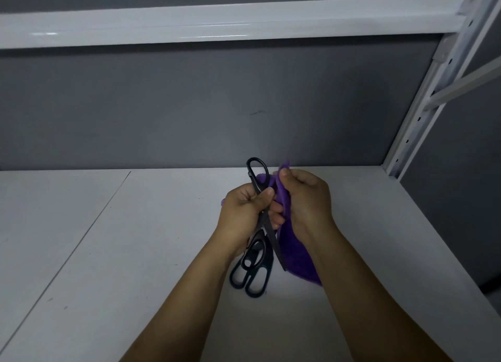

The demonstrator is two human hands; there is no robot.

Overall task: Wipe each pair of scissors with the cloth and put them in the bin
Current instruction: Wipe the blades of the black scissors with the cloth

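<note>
My left hand [242, 212] grips a pair of black scissors [264, 218] around the middle, handle loops pointing away from me and the blade tip pointing back toward me. My right hand [306, 199] pinches a purple cloth [294, 256] that hangs down beside the blade. More black scissors [250, 272] lie on the white shelf [135, 253] under my left wrist, handles toward me. No bin is in view.
A grey back panel [217, 103] closes the shelf behind. A white shelf beam [217, 22] runs overhead. A white perforated upright [423, 103] and a grey side panel stand at the right.
</note>
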